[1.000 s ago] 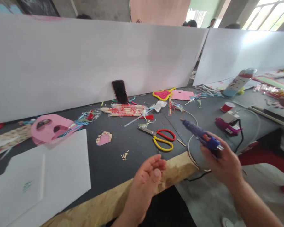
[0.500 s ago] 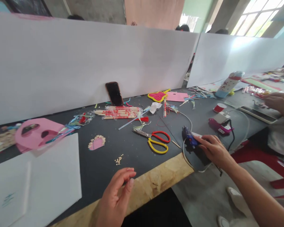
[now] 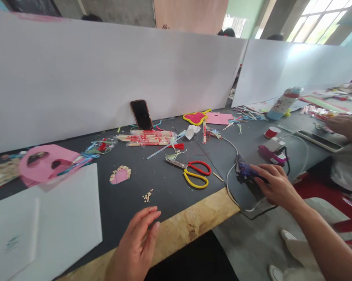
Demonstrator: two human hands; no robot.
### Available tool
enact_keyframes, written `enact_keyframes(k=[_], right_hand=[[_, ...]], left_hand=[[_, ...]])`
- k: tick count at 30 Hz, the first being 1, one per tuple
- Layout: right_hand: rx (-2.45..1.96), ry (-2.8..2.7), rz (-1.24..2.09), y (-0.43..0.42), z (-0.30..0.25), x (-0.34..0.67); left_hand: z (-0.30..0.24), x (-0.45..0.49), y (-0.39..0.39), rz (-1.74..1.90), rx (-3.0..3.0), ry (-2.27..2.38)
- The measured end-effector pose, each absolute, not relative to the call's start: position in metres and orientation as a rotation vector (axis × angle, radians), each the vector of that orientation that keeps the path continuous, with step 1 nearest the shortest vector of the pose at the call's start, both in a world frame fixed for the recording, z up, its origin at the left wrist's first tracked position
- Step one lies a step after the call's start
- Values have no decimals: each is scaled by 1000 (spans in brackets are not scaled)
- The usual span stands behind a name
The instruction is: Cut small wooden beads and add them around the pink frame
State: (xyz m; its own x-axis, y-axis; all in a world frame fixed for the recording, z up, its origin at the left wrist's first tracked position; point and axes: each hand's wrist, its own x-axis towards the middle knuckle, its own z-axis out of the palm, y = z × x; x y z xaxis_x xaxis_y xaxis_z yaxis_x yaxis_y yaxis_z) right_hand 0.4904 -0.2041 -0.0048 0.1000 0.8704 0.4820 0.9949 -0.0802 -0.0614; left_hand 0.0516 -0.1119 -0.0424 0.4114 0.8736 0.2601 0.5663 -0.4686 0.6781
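Note:
My right hand (image 3: 277,181) has its fingers and thumb around the rear of a blue hot glue gun (image 3: 245,170), which is low over the dark table at its right part. My left hand (image 3: 137,242) hovers at the front edge, thumb apart from its loosely bent fingers, holding nothing. Just beyond it are a small pile of pale beads (image 3: 147,195) and a pink card piece (image 3: 120,176) rimmed with similar beads. Scissors (image 3: 195,171) with one red and one yellow handle lie with blades parted between my hands.
Behind stand white boards (image 3: 114,78) and a leaning phone (image 3: 142,114). Wrapped sticks (image 3: 152,138) lie before it. At right are a thread spool (image 3: 272,132), a purple power strip (image 3: 272,155), a bottle (image 3: 284,103) and a co-worker's hands (image 3: 344,125). White sheets (image 3: 67,218) lie left.
My right hand and the glue gun have shifted right, and the gun has turned. My left hand has drawn slightly left. The cord by the table edge has moved.

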Motion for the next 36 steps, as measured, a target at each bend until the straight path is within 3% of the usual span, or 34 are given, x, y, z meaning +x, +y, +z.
enact_keyframes(k=[6, 11, 16, 18, 23, 30, 33, 36], right_hand=[[-1977, -1817, -476, -176, 16, 420], [-2324, -1921, -571, -145, -1, 376], [-2294, -1883, -573, -135, -7, 375], [-2166, -1822, -372, -135, 2, 364], [-1598, -1646, 588, -144, 22, 288], [-1224, -1204, 1087, -154, 8, 226], [-1315, -1427, 1025, -144, 3, 240], [-1572, -1892, 466, -120, -3, 274]], left_hand=[[-35, 51, -105, 942, 2460, 1111], [-32, 67, -105, 995, 2631, 1167], [-32, 73, -106, 940, 2548, 1181], [-29, 78, -106, 964, 2378, 1151], [-14, 105, -117, 1070, 1712, 1009], [-14, 112, -136, 1195, 1062, 940], [-12, 106, -132, 1184, 973, 916], [-2, 98, -111, 1176, 996, 936]])
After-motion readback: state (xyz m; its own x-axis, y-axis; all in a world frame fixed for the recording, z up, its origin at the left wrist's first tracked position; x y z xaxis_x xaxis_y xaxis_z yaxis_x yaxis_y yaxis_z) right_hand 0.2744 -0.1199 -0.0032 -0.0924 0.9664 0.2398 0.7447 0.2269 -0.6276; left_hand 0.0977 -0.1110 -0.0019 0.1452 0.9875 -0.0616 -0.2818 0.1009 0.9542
